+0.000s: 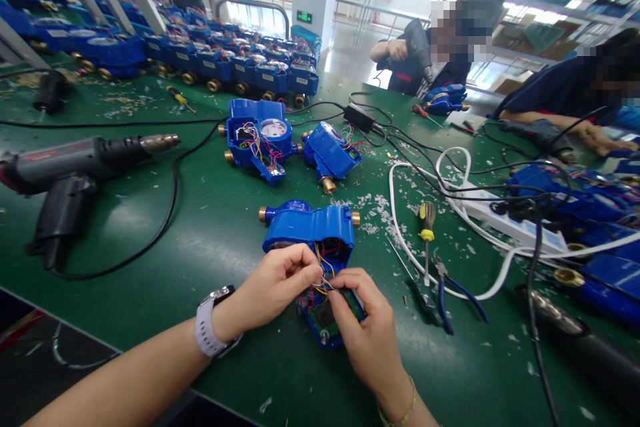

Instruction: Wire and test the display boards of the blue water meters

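Observation:
In front of me lies a blue water meter (310, 227) with brass pipe ends and its housing open toward me. Thin yellow, red and white wires (324, 260) run from it to a blue cover with a green circuit board (323, 317). My left hand (287, 278) pinches some of these wires between thumb and fingertips. Close beside it, my right hand (367, 320) is closed on the wires too, above the circuit board and partly hiding it. The wire ends between the fingers are too small to make out.
Two opened meters (260, 137) (330, 150) lie beyond. A heat gun (95, 160) rests at left. To the right are a screwdriver (427, 230), pliers (443, 293), a power strip (510, 220) and cables. Co-workers (430, 53) sit across the green table (200, 320).

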`<state>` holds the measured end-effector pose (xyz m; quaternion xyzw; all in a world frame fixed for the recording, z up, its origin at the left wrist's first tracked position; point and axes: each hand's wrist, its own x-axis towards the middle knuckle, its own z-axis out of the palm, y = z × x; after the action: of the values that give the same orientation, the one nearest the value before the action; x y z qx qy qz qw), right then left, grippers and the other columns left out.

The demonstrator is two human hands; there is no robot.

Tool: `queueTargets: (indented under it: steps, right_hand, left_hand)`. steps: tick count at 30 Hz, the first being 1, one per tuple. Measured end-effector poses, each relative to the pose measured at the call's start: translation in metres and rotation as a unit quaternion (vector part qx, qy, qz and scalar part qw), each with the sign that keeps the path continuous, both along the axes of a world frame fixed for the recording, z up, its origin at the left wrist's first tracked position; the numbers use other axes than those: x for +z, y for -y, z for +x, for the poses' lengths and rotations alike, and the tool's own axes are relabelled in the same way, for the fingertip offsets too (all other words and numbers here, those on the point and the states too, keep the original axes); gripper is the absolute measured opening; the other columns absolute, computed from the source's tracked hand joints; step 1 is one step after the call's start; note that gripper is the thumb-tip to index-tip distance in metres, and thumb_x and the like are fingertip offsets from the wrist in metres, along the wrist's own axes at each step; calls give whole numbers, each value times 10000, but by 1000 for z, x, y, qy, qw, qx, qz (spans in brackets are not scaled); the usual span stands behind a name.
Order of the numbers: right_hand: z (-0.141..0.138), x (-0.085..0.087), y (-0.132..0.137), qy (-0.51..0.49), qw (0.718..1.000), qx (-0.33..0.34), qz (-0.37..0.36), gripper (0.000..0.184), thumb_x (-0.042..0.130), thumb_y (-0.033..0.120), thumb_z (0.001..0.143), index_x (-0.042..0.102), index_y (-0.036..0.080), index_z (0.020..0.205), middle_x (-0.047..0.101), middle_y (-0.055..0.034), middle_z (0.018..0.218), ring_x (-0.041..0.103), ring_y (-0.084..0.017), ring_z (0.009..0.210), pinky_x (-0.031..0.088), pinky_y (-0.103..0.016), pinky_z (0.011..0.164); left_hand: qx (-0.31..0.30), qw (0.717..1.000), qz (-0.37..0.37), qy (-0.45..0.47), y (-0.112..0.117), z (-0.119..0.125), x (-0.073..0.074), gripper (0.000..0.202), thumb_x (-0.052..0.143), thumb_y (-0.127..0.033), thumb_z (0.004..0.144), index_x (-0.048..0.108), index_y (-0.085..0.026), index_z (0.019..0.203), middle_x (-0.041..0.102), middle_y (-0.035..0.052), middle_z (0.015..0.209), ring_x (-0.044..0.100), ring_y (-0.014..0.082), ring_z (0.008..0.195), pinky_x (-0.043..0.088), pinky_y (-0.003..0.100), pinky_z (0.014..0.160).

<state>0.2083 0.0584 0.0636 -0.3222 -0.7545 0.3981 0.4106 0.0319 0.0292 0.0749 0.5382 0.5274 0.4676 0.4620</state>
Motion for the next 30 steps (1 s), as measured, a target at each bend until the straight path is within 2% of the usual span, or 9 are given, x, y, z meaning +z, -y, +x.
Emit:
queueTargets:
  steps: [4, 6, 9, 11, 14, 19, 24, 30]
  right_hand:
    - [1, 1, -1, -7, 1000, -17, -10, 118, 546, 111, 892, 587, 211, 845, 606, -10, 845, 589, -160, 801, 461, -262, 714]
    - [1, 1, -1, -12, 999, -25, -22, 113, 547, 119, 894, 585, 209, 836, 605, -6, 835, 587, -155, 787, 459, -254, 706]
    - [1, 1, -2, -13, 999, -29, -34, 102, 550, 134, 899, 586, 205, 835, 606, -7, 825, 588, -159, 778, 460, -256, 697]
    - [2, 0, -2, -13, 999, -28, -38, 100, 549, 139, 905, 584, 205, 837, 603, -3, 824, 586, -157, 775, 459, -254, 698]
    - [2, -3, -1, -15, 999, -29, -40, 98, 546, 140, 915, 578, 209, 853, 600, 5, 835, 583, -146, 783, 456, -243, 712]
    - [1, -7, 1, -26, 999, -35, -24, 112, 537, 117, 922, 547, 227, 905, 585, 10, 864, 574, -143, 824, 459, -243, 744]
    - [1, -10, 1, -14, 999, -7, 36, 184, 479, 58, 933, 548, 221, 882, 577, -23, 915, 569, -162, 886, 456, -287, 780]
    - [2, -5, 0, 0, 999, -1, 52, 171, 496, 61, 920, 565, 213, 885, 585, -37, 897, 578, -178, 862, 463, -308, 753]
  left_hand:
    - [66, 997, 45, -2, 1, -5, 1, 193, 553, -291, 907, 567, -146, 780, 544, -30, 640, 472, 84, 538, 393, 194, 514]
    - [94, 988, 116, -39, 3, -7, 2, 160, 544, -247, 921, 580, -154, 797, 573, -19, 656, 505, 90, 543, 416, 201, 523]
    - [48, 952, 260, -152, 6, -7, 4, 121, 584, -204, 906, 625, -163, 800, 639, 38, 789, 601, 143, 732, 487, 256, 681]
    - [14, 922, 310, -233, 7, -5, 3, 86, 617, -205, 890, 650, -170, 819, 638, 57, 846, 602, 167, 806, 487, 281, 727]
    - [12, 908, 296, -296, 7, -2, 0, 52, 608, -189, 894, 656, -169, 891, 604, 48, 835, 581, 152, 764, 469, 258, 671]
    - [3, 926, 238, -292, 6, -1, -6, 60, 592, -178, 903, 646, -157, 916, 603, 44, 848, 577, 147, 756, 465, 256, 670]
    - [-7, 953, 208, -222, 6, 0, -3, 76, 605, -162, 892, 679, -170, 903, 573, 29, 826, 574, 133, 745, 472, 247, 680]
    - [2, 967, 203, -151, 6, 4, -3, 93, 622, -125, 873, 701, -174, 866, 552, 21, 819, 555, 122, 743, 486, 228, 690]
